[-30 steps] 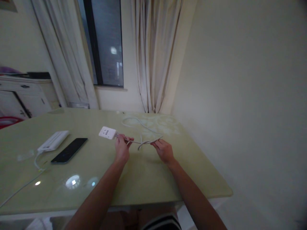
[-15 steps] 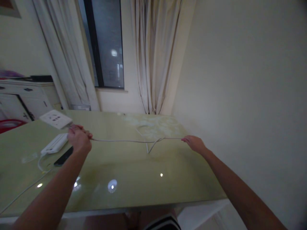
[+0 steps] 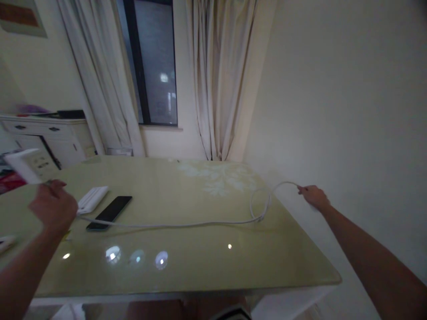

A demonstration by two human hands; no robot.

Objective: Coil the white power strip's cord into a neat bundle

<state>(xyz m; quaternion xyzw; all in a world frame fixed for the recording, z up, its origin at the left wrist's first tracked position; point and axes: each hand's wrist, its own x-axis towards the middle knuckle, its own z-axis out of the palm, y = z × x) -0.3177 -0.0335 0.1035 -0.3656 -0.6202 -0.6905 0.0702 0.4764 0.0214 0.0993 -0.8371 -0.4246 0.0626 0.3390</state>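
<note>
At the left, my left hand (image 3: pixel 55 204) is closed around the cord end just below a white power strip (image 3: pixel 31 165), which is tilted up above the table and blurred. From there the white cord (image 3: pixel 187 225) sags across to the right and passes in front of the phone. A loose loop or loose knot curls in it over the table's right side. Beyond the right edge of the table, my right hand (image 3: pixel 315 198) pinches the cord; what it holds past the fingers is hidden.
On the pale green glossy table (image 3: pixel 180 262) lie a black phone (image 3: pixel 111 212) and a white power-bank-like block (image 3: pixel 94 199). A small white object (image 3: pixel 6 242) is at the far left edge. Curtains (image 3: pixel 220 80), a window and a cabinet (image 3: pixel 56 133) stand behind; a wall is at right.
My hands have moved farther apart, the left one leftward with the power strip, the right one rightward. The cord's loop has shifted right and opened wider. The phone is now more exposed.
</note>
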